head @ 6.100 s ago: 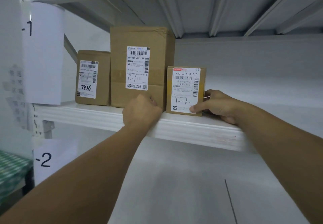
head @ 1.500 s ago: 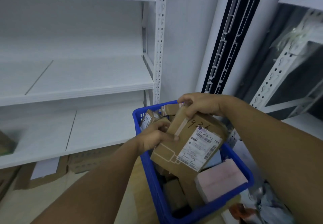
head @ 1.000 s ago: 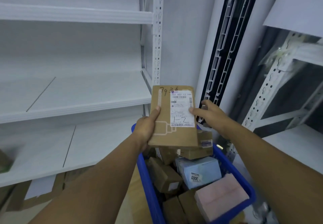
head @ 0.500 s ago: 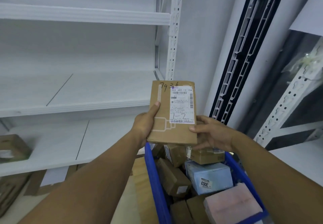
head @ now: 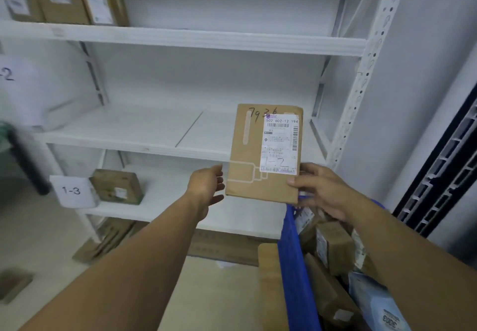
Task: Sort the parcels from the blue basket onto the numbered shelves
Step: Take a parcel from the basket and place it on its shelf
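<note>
Right hand [head: 322, 191] on flat brown parcel [head: 249, 157]

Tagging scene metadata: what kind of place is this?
Probably a parcel sorting or pickup storeroom: white metal shelving with a 1-3 sign, a blue basket of boxes, and a courier-labelled parcel hand-marked 1-2.

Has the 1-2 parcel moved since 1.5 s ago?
Yes. The parcel was down in the blue basket; now the right hand holds it upright above and left of the basket's rim.
</note>
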